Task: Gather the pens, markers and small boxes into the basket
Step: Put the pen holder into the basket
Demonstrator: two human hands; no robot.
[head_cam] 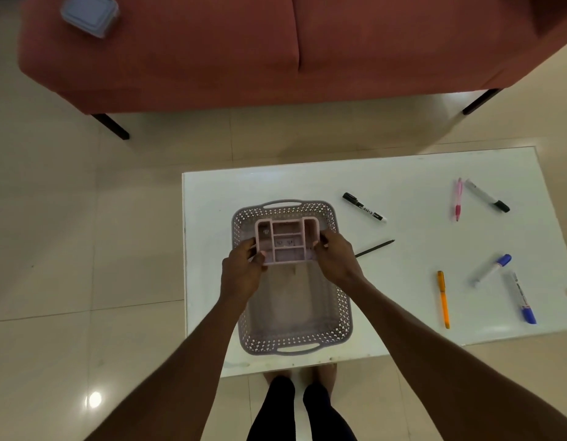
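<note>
A grey perforated basket [342, 316] with two handles stands on the left part of the white table [403, 186]. Over its far end I hold a pink compartment box [287, 241], my left hand [242, 268] on its left side and my right hand [337, 256] on its right side. To the right lie a black marker [364, 207], a dark pencil [375, 248], a pink pen [458, 198], a white marker with a black cap [488, 195], an orange pen [443, 299] and two blue-capped markers [492, 269] [521, 297].
A red sofa [275, 49] on black legs stands beyond the table, with a blue lidded container [89, 14] on its left seat. Cream tiled floor surrounds the table. My legs and feet [299, 405] are at the table's near edge.
</note>
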